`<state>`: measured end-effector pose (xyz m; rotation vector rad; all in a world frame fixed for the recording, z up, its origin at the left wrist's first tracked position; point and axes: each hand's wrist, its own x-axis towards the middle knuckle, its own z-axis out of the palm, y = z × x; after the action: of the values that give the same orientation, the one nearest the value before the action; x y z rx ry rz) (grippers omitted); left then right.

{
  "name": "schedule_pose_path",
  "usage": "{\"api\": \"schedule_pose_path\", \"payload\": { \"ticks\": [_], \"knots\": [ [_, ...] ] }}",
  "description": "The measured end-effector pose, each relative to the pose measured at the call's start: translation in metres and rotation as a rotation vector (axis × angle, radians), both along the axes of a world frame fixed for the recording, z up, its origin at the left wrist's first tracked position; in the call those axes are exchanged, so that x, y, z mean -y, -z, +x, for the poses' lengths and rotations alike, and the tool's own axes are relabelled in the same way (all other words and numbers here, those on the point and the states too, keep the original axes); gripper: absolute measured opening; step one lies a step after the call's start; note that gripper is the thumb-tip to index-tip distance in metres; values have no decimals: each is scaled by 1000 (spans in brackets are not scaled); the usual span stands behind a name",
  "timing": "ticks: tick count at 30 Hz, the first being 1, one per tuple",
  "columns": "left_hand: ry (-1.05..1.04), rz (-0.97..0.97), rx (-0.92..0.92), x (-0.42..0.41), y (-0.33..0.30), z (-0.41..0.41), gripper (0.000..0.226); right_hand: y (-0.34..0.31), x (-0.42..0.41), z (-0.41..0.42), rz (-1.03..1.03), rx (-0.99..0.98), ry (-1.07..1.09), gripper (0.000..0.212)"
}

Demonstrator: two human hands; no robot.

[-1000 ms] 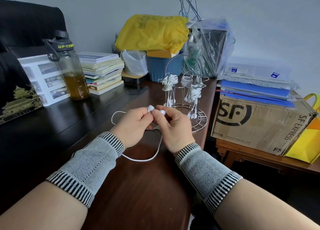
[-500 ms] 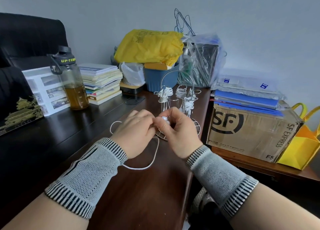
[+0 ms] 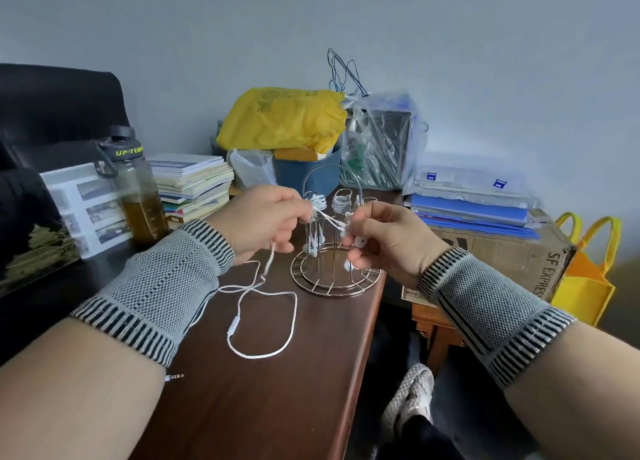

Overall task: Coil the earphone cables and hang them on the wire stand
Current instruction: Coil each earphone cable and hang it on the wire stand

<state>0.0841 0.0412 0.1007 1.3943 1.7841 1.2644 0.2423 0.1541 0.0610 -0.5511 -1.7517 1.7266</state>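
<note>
A white earphone cable (image 3: 273,316) lies in loose loops on the dark wooden desk, its remote and jack plug (image 3: 175,377) showing. My left hand (image 3: 263,222) pinches the cable above the desk. My right hand (image 3: 384,243) holds the two earbuds, and a short taut stretch of cable runs between both hands. Behind them stands the gold wire stand (image 3: 334,272), with several coiled white earphones (image 3: 318,201) hanging on its posts.
A bottle of amber liquid (image 3: 136,196) and a stack of books (image 3: 192,180) stand at the left. A blue bin under a yellow bag (image 3: 282,120) sits behind the stand. The desk edge (image 3: 372,321) drops off right, beside a cardboard box (image 3: 519,251).
Both hands have risen and moved apart, drawing the cable taut between them. More cable now lies looped on the desk, and the view has tilted so the stand appears between the hands.
</note>
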Motion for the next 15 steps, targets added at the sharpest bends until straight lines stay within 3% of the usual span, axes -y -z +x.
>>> {"api": "schedule_pose_path", "payload": {
  "ticks": [3,7,10,15],
  "knots": [
    [2,31,9,-4,-2,2,21,-5,-2,3,82,53,5,18],
    [24,7,-135,-15,-7,11,22,-17,1,-6,305,52,-4,7],
    [-26,33,-216,-23,-14,12,26,-26,0,-11,462,71,67,10],
    [-40,79,-79,-27,-24,7,29,-47,-11,-20,787,247,257,14]
  ]
}}
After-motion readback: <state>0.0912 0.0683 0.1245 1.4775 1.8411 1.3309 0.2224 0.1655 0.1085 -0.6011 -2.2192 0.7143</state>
